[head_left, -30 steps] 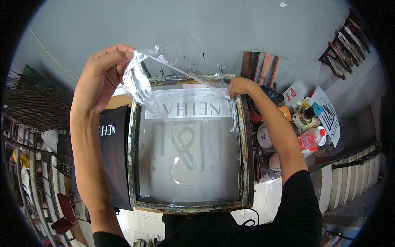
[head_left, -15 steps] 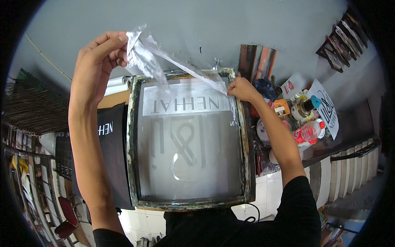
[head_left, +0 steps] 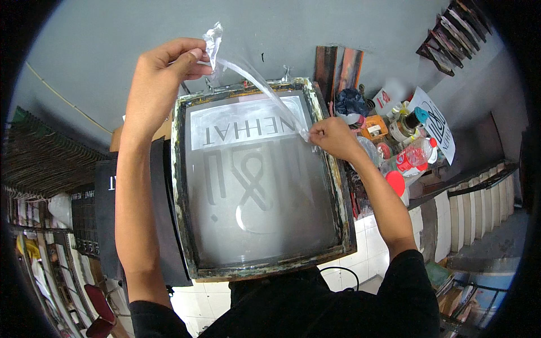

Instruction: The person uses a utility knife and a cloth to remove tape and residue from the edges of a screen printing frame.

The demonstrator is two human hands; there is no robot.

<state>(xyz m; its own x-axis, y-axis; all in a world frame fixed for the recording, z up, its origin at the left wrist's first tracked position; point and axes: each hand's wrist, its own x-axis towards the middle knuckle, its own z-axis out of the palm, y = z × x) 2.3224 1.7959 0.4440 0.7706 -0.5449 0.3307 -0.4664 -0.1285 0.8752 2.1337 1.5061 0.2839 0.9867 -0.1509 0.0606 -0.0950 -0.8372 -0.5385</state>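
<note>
Head view: up past the frame [head_left: 179, 180]'s far edge, my left fingers [head_left: 194, 55] pinch a whitish strip [head_left: 259, 84], slanting rightward toward me to my right fingers [head_left: 319, 132], pinching it beside the frame's right side.

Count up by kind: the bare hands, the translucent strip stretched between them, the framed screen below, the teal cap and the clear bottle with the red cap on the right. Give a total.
Bare hands (left hand, right hand): 2
Translucent strip: 1
Framed screen: 1
Teal cap: 1
Clear red-capped bottle: 1
Total: 6
</note>
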